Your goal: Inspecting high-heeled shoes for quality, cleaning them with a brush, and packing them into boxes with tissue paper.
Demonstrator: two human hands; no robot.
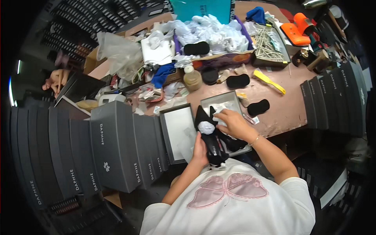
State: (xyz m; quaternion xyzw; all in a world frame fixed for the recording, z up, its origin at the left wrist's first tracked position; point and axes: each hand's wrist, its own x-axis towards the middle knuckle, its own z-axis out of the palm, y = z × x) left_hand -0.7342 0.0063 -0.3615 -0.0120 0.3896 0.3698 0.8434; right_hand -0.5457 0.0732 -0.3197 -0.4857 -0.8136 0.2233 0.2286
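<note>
My left hand is closed round the side of a black pointed shoe, held over an open grey shoebox. A wad of white paper sits in the shoe's opening. My right hand is bent over the toe end, its fingers pinched on a piece of white paper. Below that hand lies more black footwear in the box, partly hidden by my wrist. Left of the box is its grey lid, white inside up.
Rows of grey shoeboxes stand at left and right. Behind are black sponge pads, a yellow brush, a bottle, a carton of crumpled white paper, a box of white sticks and an orange tool.
</note>
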